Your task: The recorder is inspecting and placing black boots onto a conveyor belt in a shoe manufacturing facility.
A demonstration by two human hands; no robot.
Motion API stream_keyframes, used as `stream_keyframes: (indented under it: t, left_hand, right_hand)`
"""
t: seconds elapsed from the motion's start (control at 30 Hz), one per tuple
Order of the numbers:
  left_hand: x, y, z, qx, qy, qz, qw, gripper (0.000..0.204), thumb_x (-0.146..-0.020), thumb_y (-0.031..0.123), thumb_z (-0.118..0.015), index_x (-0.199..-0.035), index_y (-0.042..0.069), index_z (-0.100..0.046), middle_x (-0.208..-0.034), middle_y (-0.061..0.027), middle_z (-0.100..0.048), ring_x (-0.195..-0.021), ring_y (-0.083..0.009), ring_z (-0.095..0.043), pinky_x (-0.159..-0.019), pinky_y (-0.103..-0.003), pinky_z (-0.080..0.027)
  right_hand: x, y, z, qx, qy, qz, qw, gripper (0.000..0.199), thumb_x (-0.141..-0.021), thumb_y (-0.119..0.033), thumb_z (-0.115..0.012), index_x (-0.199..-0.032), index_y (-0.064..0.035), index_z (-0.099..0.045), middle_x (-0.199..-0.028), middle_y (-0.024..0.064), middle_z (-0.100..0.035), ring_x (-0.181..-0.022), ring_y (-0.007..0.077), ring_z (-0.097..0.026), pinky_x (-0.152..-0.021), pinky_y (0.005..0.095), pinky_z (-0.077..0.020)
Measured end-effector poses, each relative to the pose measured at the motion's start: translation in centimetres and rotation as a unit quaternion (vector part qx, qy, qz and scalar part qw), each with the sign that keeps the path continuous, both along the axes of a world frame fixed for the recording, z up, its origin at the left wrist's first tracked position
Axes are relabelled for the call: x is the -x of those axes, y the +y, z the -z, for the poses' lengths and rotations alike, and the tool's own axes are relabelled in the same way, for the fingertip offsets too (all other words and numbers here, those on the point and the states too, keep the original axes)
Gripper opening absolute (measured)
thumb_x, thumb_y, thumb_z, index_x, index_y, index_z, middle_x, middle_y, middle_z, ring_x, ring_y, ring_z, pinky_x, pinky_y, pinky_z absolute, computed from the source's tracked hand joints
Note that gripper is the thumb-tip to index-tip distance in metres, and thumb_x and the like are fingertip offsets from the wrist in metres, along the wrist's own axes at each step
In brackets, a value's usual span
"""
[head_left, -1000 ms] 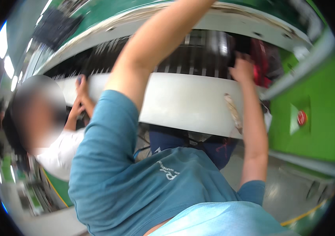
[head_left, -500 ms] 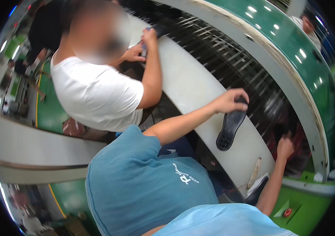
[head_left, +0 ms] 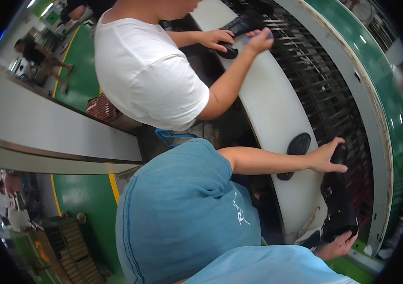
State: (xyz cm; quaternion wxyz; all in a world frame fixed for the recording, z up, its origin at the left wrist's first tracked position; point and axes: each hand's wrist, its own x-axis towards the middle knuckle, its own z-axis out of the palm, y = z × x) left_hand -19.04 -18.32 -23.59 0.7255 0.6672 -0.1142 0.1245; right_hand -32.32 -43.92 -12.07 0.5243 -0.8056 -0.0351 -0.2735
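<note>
A black boot [head_left: 337,201] with small metal fittings is held between my two hands over the moving rollers, beside the white ledge [head_left: 301,201]. At the toe end, my left hand [head_left: 327,158] grips it, thumb on one side and fingers on the other. My right hand [head_left: 339,245] is at the boot's opening, its fingers curled against the edge and partly hidden. A black shoe sole [head_left: 299,144] lies on the ledge beneath and beyond my left forearm, which covers part of it. Near my right hand, another dark shoe piece [head_left: 311,240] is partly covered by my clothing.
A conveyor of metal rollers [head_left: 312,66] runs along the ledge, under a green machine housing [head_left: 353,33]. At my left, a co-worker in a white shirt [head_left: 140,71] handles dark footwear and a blue item. A thin pale strip [head_left: 309,222] lies on the ledge's near end.
My left hand has let go of the sole, which now rests on the ledge, and has moved right onto the boot's toe. My right hand has come nearer, holding the boot.
</note>
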Motion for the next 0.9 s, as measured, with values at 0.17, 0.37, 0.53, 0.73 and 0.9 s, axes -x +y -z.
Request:
stream_keyframes:
  t: [0.17, 0.37, 0.53, 0.73, 0.9]
  left_hand:
    - [-0.5, -2.0, -0.3, 0.084, 0.022, -0.066, 0.994, 0.063, -0.086, 0.042, -0.095, -0.127, 0.001, -0.070, -0.120, -0.0169, -0.078, -0.115, -0.0248, -0.074, -0.100, -0.038, -0.057]
    - [1.7, -1.5, -0.3, 0.103, 0.058, 0.144, 0.982, 0.026, -0.099, 0.010, -0.083, -0.117, -0.005, -0.071, -0.100, -0.0123, -0.081, -0.088, -0.0194, -0.082, -0.088, -0.033, -0.064]
    - [4.3, -0.7, -2.0, 0.083, -0.015, 0.228, 0.970, 0.053, -0.091, 0.006, -0.089, -0.136, -0.002, -0.062, -0.116, -0.0153, -0.083, -0.116, -0.0211, -0.078, -0.101, -0.036, -0.062]
    - [6.6, -1.2, -3.6, 0.051, -0.059, 0.254, 0.964, 0.043, -0.097, -0.001, -0.082, -0.136, -0.004, -0.067, -0.138, -0.0230, -0.075, -0.129, -0.0322, -0.074, -0.110, -0.043, -0.061]
    - [8.4, -2.0, -3.3, 0.000, -0.073, 0.197, 0.978, 0.045, -0.098, -0.001, -0.081, -0.139, -0.004, -0.065, -0.136, -0.0244, -0.076, -0.122, -0.0321, -0.078, -0.107, -0.043, -0.063]
  right_hand:
    - [6.1, 0.1, 0.0, -0.056, -0.055, -0.069, 0.995, 0.048, -0.109, -0.017, -0.047, -0.139, 0.0149, -0.066, -0.131, 0.0217, -0.072, -0.117, 0.0284, -0.072, -0.107, 0.0380, -0.0545]
    - [10.0, -1.3, 3.9, -0.068, 0.026, -0.218, 0.973, 0.102, -0.111, -0.079, -0.036, -0.151, 0.0124, -0.057, -0.133, 0.0266, -0.073, -0.118, 0.0334, -0.072, -0.112, 0.0450, -0.0524]
    - [6.3, 2.1, 8.3, -0.255, 0.174, -0.182, 0.934, 0.119, -0.102, -0.090, -0.035, -0.170, 0.0079, -0.030, -0.159, 0.0294, -0.054, -0.148, 0.0390, -0.056, -0.127, 0.0498, -0.0393]
    - [3.6, 8.0, 12.5, -0.377, 0.183, -0.192, 0.887, 0.087, -0.106, -0.051, -0.065, -0.166, 0.0065, -0.039, -0.154, 0.0230, -0.058, -0.139, 0.0290, -0.062, -0.118, 0.0387, -0.0466]
    - [3.8, 8.3, 12.4, -0.387, 0.200, -0.237, 0.868, 0.083, -0.095, -0.046, -0.072, -0.155, 0.0073, -0.051, -0.129, 0.0146, -0.067, -0.110, 0.0172, -0.067, -0.097, 0.0296, -0.0533]
